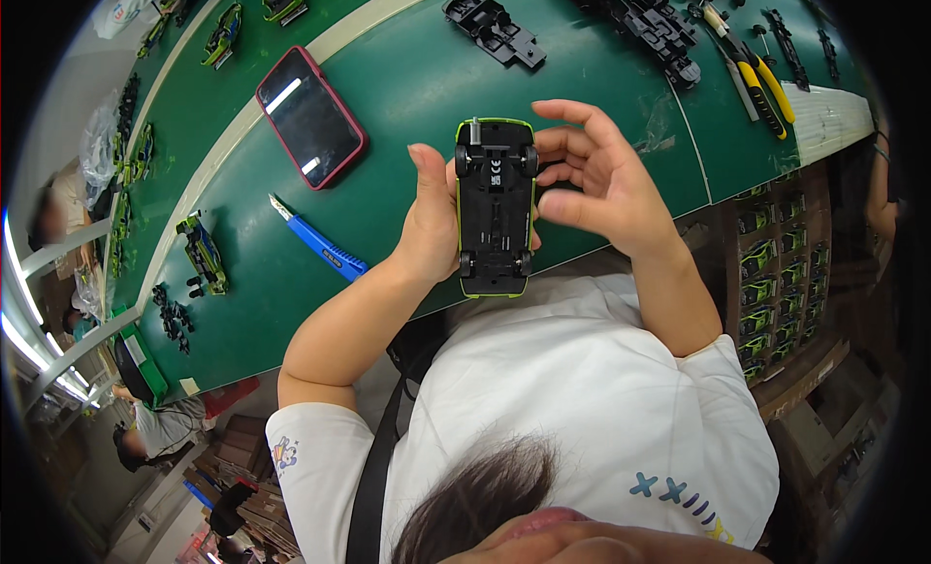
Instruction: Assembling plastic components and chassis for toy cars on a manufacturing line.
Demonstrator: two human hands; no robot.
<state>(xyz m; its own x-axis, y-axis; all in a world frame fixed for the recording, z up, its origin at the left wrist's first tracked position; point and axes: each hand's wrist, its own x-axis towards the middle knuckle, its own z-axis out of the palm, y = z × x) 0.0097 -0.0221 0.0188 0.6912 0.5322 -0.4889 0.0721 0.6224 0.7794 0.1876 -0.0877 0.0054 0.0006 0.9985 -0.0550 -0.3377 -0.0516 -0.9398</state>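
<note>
A toy car (pixel 497 210) with a black chassis and lime-green body edge is held underside up, its wheels facing me. My left hand (pixel 432 220) is closed around its left side, with fingertips showing past the right edge. A small silver cylinder (pixel 475 130) sits on the chassis at the far left corner. Beside the car's right side is my right hand (pixel 606 181), fingers apart and slightly curved, with nothing visible in it. Its fingertips are close to the right wheels; whether they touch is unclear.
A red-cased phone (pixel 310 118) and a blue utility knife (pixel 318 242) lie on the green table (pixel 388 108). Black chassis parts (pixel 495 29) lie at the far side. Yellow-handled pliers (pixel 761 84) are at right. Racked green car bodies (pixel 758 292) stand below. Other people sit at far left.
</note>
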